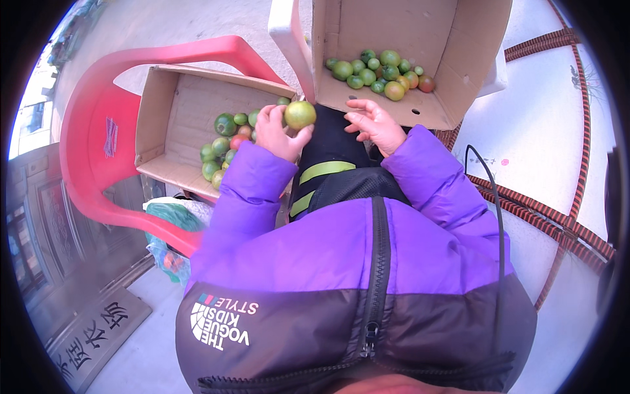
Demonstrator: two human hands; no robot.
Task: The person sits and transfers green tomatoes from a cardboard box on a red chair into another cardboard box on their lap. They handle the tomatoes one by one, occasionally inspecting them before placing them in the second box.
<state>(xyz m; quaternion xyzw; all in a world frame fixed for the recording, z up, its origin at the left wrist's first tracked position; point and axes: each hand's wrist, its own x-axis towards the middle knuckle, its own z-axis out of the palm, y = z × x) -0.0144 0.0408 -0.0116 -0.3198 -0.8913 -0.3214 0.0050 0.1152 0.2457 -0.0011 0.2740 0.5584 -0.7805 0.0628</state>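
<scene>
My left hand grips a large yellow-green tomato between thumb and fingers, above the right edge of the left cardboard box. In that box lie several green tomatoes and a few reddish ones, partly hidden behind my left hand and sleeve. My right hand is empty, its fingers loosely curled and apart. It is just in front of the near edge of the right cardboard box. Several tomatoes, mostly green with some orange-red, are gathered toward the near side of this second box.
A red plastic chair supports the left box. A white plastic chair stands under the right one. Plastic bags sit below the red chair. A black cable hangs along my right side. A board with writing lies lower left.
</scene>
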